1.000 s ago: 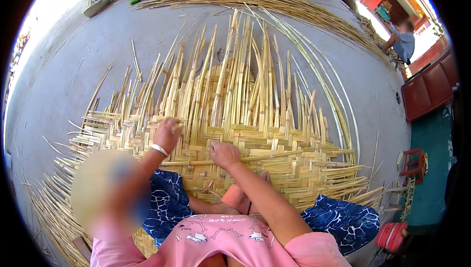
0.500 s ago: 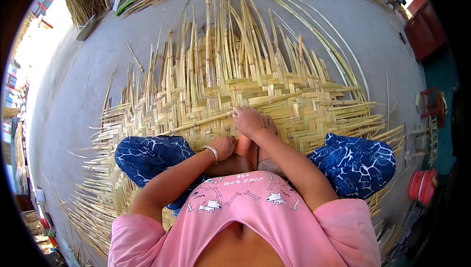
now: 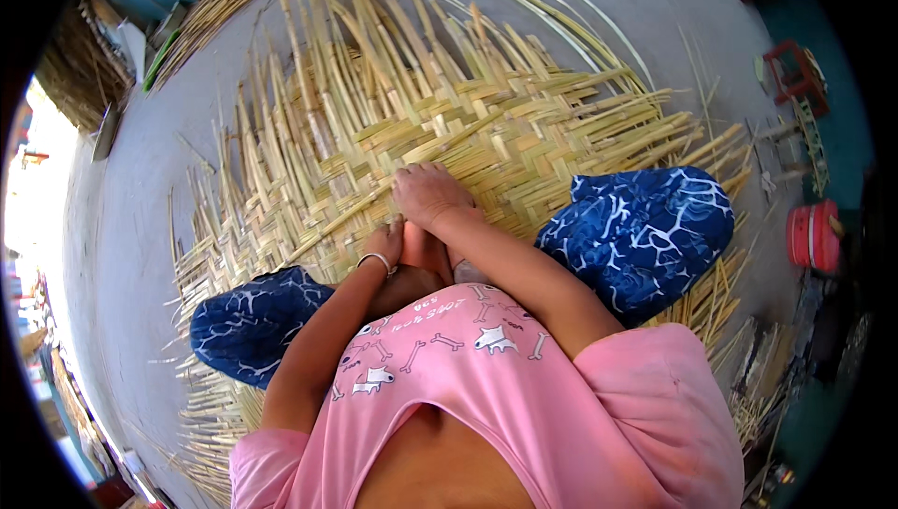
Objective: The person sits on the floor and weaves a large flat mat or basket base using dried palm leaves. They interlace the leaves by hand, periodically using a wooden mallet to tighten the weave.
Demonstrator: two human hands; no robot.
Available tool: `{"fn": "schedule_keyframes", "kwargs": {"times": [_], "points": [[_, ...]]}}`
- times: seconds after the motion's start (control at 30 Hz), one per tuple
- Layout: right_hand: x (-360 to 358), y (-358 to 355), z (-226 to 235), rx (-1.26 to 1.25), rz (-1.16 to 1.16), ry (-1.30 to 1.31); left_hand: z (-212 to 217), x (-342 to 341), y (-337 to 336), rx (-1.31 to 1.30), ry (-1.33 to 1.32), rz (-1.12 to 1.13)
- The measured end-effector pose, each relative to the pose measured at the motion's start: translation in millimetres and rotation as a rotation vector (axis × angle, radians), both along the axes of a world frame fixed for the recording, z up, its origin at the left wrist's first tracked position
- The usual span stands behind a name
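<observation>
We sat on the grey floor [image 3: 140,191] with a large woven mat [image 3: 486,125] of pale yellow split cane spread out in front of us and partly under our legs. Our right hand [image 3: 426,193] lay palm down on the finished woven part of the mat, near its closer edge, with the fingers together and pressing flat on the strips; it gripped nothing. Our left hand [image 3: 388,239] was just beside it, lower and close to our knees, touching the mat edge. A silver bangle [image 3: 376,258] was on this wrist. We could not tell if the left grip was closed on a strip, because the fingers were hidden. Loose strip ends [image 3: 309,50] stood out from the far side of the mat, not woven. Our knees in blue patterned trousers [image 3: 645,228] rested on the mat at both sides. A red round container [image 3: 812,238] stood on the floor at the right, well apart from the mat.
</observation>
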State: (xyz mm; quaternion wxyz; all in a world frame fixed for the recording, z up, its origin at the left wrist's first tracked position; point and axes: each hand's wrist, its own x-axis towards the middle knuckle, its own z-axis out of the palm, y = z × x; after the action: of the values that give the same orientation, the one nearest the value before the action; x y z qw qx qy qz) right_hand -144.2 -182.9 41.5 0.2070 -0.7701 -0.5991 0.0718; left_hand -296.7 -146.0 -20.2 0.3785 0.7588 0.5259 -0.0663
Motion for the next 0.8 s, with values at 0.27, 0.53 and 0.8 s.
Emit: {"fn": "schedule_keyframes", "kwargs": {"times": [0.27, 0.53, 0.8], "points": [[10.3, 1.1, -9.1, -0.127, -0.202, 0.211, -16.8, 8.8, 6.9, 0.056, -0.125, 0.079], [12.2, 2.6, -16.4, -0.174, -0.295, 0.222, 0.9, -2.3, 22.7, -0.068, 0.011, -0.036], [21.2, 15.1, -31.9, -0.177, -0.439, 0.325, 22.3, -7.8, -4.8, -0.237, -0.162, 0.25]]}}
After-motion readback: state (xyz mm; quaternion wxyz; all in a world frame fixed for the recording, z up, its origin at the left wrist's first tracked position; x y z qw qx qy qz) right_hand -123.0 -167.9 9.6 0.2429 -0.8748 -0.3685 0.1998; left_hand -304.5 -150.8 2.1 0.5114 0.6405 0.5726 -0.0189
